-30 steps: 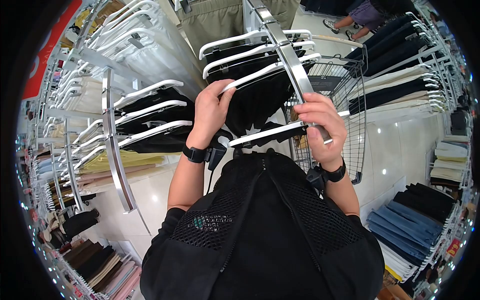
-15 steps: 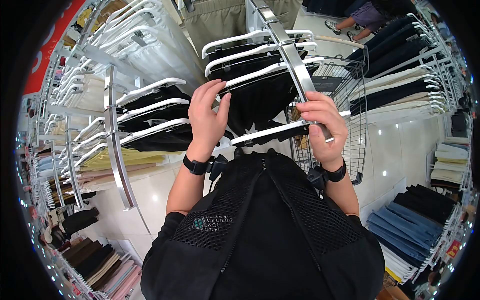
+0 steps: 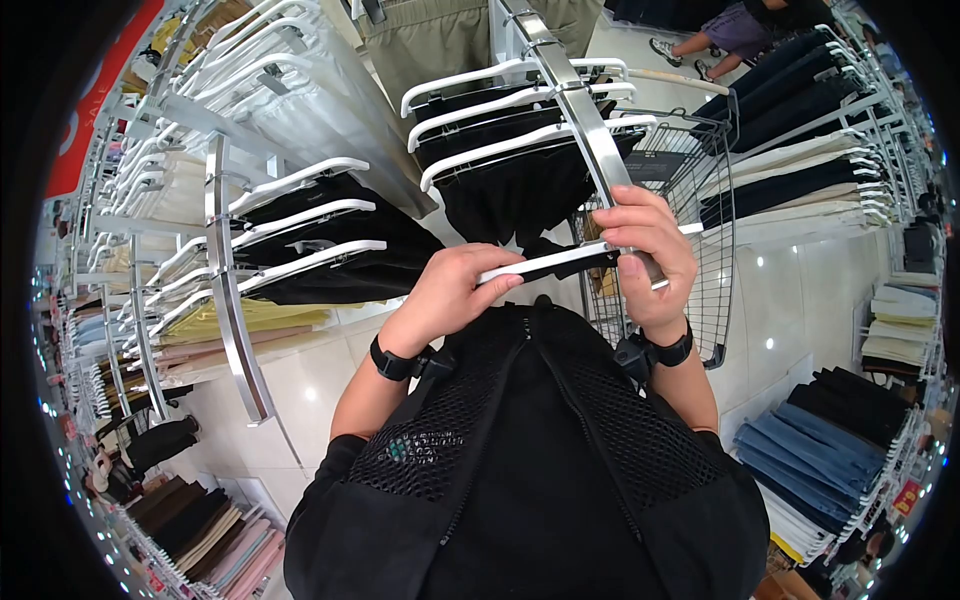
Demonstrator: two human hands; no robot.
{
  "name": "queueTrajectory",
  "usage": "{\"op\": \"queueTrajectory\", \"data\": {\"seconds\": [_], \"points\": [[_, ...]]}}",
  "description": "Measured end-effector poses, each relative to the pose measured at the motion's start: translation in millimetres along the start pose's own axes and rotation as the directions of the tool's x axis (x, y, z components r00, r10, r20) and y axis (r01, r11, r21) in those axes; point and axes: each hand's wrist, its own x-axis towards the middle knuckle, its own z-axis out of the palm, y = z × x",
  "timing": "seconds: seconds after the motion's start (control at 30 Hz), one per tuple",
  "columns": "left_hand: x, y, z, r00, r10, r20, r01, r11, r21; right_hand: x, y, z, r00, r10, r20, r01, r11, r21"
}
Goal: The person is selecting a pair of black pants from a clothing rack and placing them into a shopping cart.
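Observation:
The front white hanger [image 3: 553, 259] spans the space between my hands, with a black garment [image 3: 577, 266] clipped beneath it. My left hand [image 3: 447, 290] is closed on the hanger's left end, thumb below and fingers above. Around the middle of that hanger, at the lower end of the metal rail [image 3: 582, 112], my right hand [image 3: 652, 248] is closed with its fingers over the top. The rail end is partly hidden by those fingers. Farther up the rail, several white hangers [image 3: 500, 151] carry black trousers or shorts [image 3: 515, 195].
Another rail [image 3: 228, 300] with black garments on white hangers stands at the left. A wire shopping cart [image 3: 705, 290] is beyond my right hand. Folded-over jeans [image 3: 815, 450] hang at the lower right. A person's legs [image 3: 690, 48] show at the top right.
My left hand has moved down and right from the hanger behind and has taken hold of the front hanger's left end. That rear hanger has shifted left. The right hand stays nearly still.

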Motion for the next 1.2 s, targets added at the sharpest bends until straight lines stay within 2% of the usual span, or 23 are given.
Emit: {"op": "queueTrajectory", "data": {"seconds": [0.07,0.2,0.5,0.57,0.7,0.77,1.2], "points": [[3,-1,0,0.998,-0.058,-0.007,0.058,0.998,0.016,0,0,-1,1.0,-0.005,0.008,0.005,1.0,-0.001],[7,0,1,0.997,-0.068,-0.027,0.069,0.997,0.031,0,2,-1,1.0,-0.007,0.013,0.007,1.0,0.007],[13,-5,6,0.995,-0.018,-0.096,0.031,0.99,0.141,-1,3,1,1.0,-0.019,-0.004,0.018,0.999,-0.034],[13,-9,8,0.981,0.034,-0.192,0.004,0.981,0.194,-1,1,2,0.998,-0.008,-0.058,0.005,0.998,-0.065],[15,-7,5,0.978,-0.034,-0.207,0.08,0.973,0.216,0,1,2,0.998,-0.005,-0.062,0.0,0.996,-0.084],[17,-6,4,0.972,-0.048,-0.229,0.099,0.971,0.219,-1,4,-1,1.0,-0.01,0.007,0.011,0.995,-0.096],[16,-11,6,0.961,0.002,-0.278,0.069,0.967,0.246,-5,0,2,0.999,0.027,-0.021,-0.028,0.996,-0.079]]}}
